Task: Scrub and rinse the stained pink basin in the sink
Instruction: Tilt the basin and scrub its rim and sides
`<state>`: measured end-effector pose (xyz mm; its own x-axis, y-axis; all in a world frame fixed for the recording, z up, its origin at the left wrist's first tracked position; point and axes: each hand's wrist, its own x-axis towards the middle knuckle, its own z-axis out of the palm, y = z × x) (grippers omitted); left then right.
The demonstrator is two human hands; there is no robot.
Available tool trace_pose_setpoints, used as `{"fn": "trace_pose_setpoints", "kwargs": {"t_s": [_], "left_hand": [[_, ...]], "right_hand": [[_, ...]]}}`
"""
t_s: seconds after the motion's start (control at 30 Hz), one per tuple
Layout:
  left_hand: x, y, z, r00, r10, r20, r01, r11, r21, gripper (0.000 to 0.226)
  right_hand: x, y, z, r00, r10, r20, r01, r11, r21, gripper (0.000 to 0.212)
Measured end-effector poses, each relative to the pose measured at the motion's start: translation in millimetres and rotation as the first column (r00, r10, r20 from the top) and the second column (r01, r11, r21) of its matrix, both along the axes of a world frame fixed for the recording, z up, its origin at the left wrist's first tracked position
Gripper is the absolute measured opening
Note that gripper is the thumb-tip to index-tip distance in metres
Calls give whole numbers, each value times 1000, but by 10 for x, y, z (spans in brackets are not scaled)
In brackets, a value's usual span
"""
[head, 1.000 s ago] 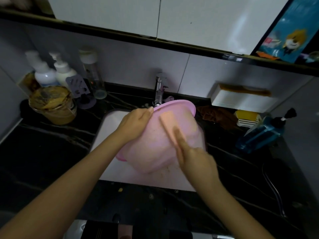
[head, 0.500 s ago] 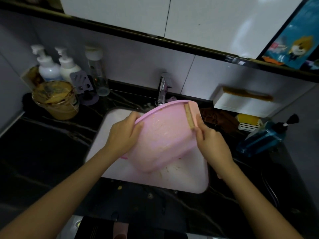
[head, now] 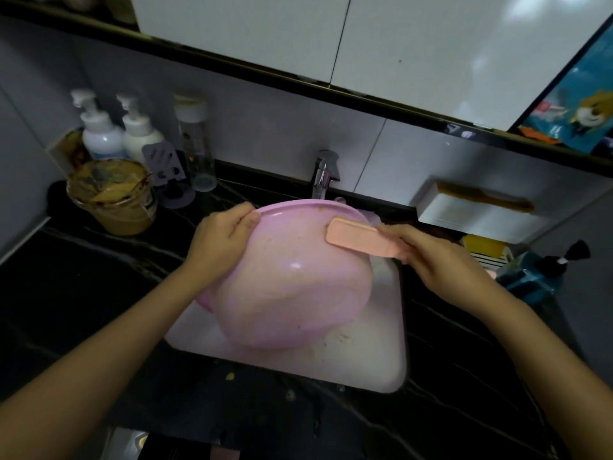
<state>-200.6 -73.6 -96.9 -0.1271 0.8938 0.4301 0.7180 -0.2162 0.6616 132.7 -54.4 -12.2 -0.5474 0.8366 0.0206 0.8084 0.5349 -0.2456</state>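
The pink basin (head: 292,287) is tipped on its side over the white sink (head: 365,360), its underside facing me, with small brown specks near the rim. My left hand (head: 222,240) grips the rim on the left. My right hand (head: 428,257) holds a peach scrubbing brush (head: 358,242) by its handle; the brush head lies against the basin's outer wall close to the upper rim. The basin's inside is hidden.
A chrome faucet (head: 323,175) stands behind the basin. On the black marble counter (head: 83,293) to the left are a dirty tub (head: 111,197), two pump bottles (head: 99,131) and a clear bottle (head: 195,144). On the right are a white box (head: 471,214) and a blue dispenser (head: 534,277). Brown crumbs dot the sink floor.
The basin has turned so more of its rounded underside faces me. My right hand carried the brush from the right rim edge onto the outer wall near the top.
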Motion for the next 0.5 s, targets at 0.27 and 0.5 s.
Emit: {"fn": "trace_pose_setpoints", "kwargs": {"t_s": [0.27,0.5], "left_hand": [[-63,275,42,992,-58,-112,58,998,-4,53],[-137,340,0,994,-82,-72,81,997,-18,54]], "right_hand": [[-447,422,-134,988,85,-129,-91,995,-47,46],[132,535,-241,993,-94,-72,83,988,-131,50]]}}
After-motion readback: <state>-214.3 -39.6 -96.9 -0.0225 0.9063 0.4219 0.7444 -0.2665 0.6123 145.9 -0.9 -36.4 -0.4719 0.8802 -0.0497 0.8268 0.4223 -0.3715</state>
